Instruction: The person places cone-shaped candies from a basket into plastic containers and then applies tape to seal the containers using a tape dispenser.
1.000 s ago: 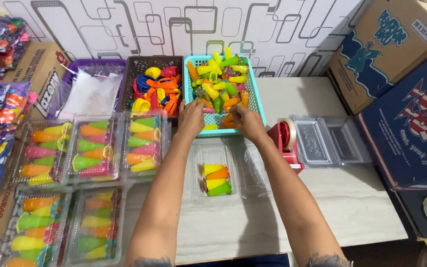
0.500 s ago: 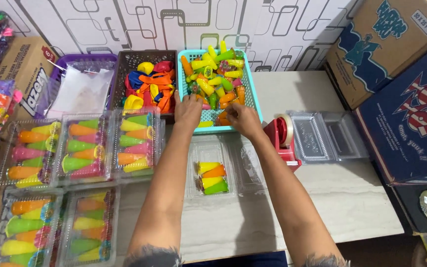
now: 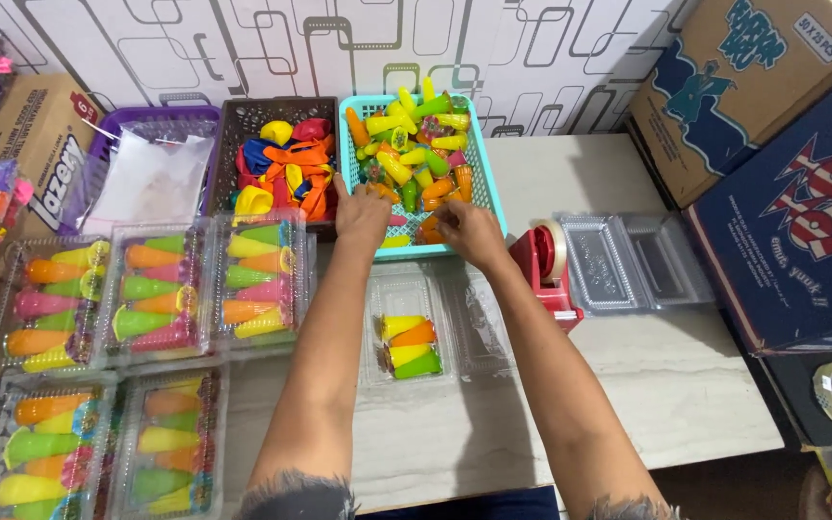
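At the far left sits a purple basket (image 3: 113,130) holding clear bags, with filled clear packs (image 3: 151,289) of coloured cones nearer, then a brown basket (image 3: 243,120) of balloons. The left hand (image 3: 362,214) reaches into the near edge of the teal basket (image 3: 488,188) of coloured cone toys (image 3: 406,144), fingers curled down among them; whether they grip one I cannot tell. The right hand (image 3: 469,231) beside it pinches at the cones, its hold unclear. Nearer lies an open clear tray (image 3: 406,342) with four cones. Right stands a red tape dispenser (image 3: 546,265)
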